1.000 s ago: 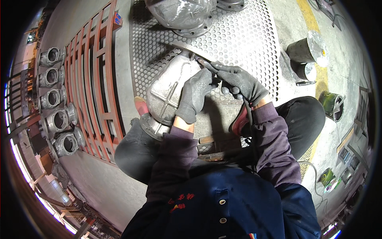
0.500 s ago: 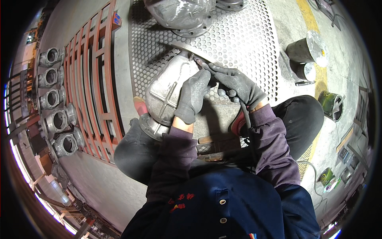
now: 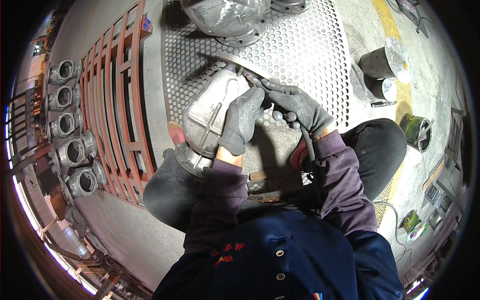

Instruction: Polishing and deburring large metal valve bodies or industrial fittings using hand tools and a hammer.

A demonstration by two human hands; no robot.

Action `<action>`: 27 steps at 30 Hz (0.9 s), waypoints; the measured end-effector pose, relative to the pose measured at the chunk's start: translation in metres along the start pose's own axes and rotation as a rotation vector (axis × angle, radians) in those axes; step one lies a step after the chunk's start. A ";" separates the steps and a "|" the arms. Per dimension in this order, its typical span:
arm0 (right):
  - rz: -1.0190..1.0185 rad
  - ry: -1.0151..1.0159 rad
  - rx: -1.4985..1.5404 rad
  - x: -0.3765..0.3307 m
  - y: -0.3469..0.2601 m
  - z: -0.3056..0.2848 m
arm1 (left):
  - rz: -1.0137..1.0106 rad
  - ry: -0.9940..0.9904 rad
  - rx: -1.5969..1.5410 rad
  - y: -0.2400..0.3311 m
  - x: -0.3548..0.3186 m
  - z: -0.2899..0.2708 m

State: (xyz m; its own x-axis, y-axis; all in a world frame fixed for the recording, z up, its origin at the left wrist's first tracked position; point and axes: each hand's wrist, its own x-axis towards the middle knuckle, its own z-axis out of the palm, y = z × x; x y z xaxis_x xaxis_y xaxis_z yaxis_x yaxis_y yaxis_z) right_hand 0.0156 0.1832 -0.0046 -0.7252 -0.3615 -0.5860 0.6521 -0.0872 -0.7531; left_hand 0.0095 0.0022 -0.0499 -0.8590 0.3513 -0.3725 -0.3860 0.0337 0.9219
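Between my knees lies a silvery cast metal valve body (image 3: 202,117), with a raised cross-shaped rib and flanges at its ends. My left hand (image 3: 242,120), in a grey glove, rests against its side, with fingers curled round a slim die grinder (image 3: 254,81). My right hand (image 3: 300,107), gloved alike, is closed round the same tool from the right. The tool's tip meets the casting just below its far flange (image 3: 245,65). A dark hose (image 3: 307,142) runs from under my right hand down towards my lap. Most of the tool's body is hidden by the gloves.
Another large casting (image 3: 227,17) stands on the perforated metal plate (image 3: 300,55) ahead. An orange slatted frame (image 3: 135,90) and several flanged castings (image 3: 67,125) are at left. Metal cans (image 3: 380,62) and a green tin (image 3: 412,130) stand right. A wooden-handled tool (image 3: 270,173) lies near my lap.
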 end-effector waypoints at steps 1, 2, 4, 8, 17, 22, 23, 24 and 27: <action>-0.005 0.008 0.002 0.000 0.000 0.000 | -0.139 0.049 -0.266 0.004 0.000 0.003; -0.009 0.015 0.005 -0.001 0.000 0.000 | -0.140 0.048 -0.267 0.009 -0.001 0.002; -0.015 0.007 0.019 0.001 0.005 -0.003 | 0.146 -0.140 0.748 0.019 -0.002 -0.002; 0.008 0.005 0.059 0.001 0.005 -0.003 | -0.134 0.097 -0.273 0.011 -0.005 0.006; -0.033 -0.013 0.067 0.003 0.008 -0.002 | 0.045 0.040 0.378 0.026 -0.009 0.009; -0.019 -0.045 0.133 0.000 0.003 -0.001 | -0.004 0.095 -0.007 0.006 -0.003 0.005; -0.025 -0.036 0.112 0.000 0.003 -0.001 | -0.004 0.096 -0.007 0.004 -0.002 0.004; -0.025 -0.038 0.112 0.000 0.003 0.000 | 0.018 0.084 -0.010 0.001 -0.001 0.002; -0.009 -0.041 0.138 0.001 0.005 0.000 | -0.049 0.101 -0.169 -0.002 0.002 0.002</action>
State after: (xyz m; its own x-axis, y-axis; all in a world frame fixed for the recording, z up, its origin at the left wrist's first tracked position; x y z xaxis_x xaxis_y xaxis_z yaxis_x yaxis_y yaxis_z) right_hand 0.0184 0.1828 -0.0091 -0.7231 -0.3980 -0.5645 0.6720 -0.2165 -0.7082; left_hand 0.0091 0.0044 -0.0525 -0.8640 0.2574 -0.4327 -0.4715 -0.1124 0.8747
